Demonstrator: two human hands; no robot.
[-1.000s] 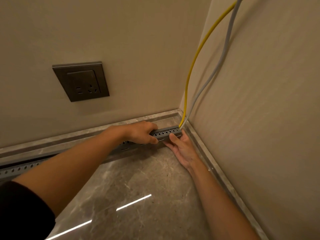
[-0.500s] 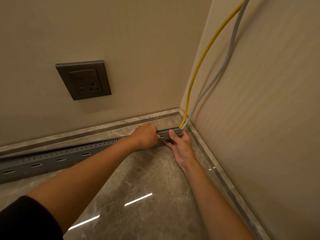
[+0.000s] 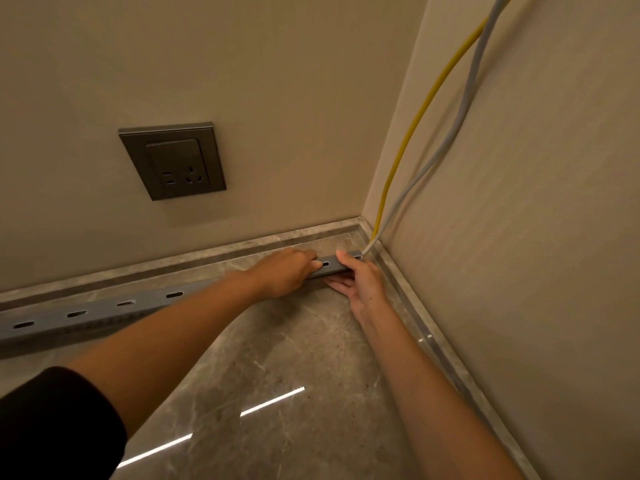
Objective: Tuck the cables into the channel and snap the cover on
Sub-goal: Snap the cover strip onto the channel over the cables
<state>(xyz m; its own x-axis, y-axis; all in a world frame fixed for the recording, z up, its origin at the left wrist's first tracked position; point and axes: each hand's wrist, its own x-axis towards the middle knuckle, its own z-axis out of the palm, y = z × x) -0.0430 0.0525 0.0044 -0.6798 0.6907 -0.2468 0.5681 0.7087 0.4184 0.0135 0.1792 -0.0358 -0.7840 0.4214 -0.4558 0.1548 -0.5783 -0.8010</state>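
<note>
hands both grip the channel (image 3: 329, 265) end: left hand (image 3: 284, 271), right hand (image 3: 363, 282); press evenly without pinching yellow cable (image 3: 408, 140).

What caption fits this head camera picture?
Both hands press the grey channel beside the corner cables.

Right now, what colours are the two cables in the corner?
One yellow cable, one pale grey cable; head view.

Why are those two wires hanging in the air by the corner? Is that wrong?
A bit odd, yes: the yellow cable and grey cable sag loose from above instead of lying flat, dropping into the grey channel end at the corner.
</note>
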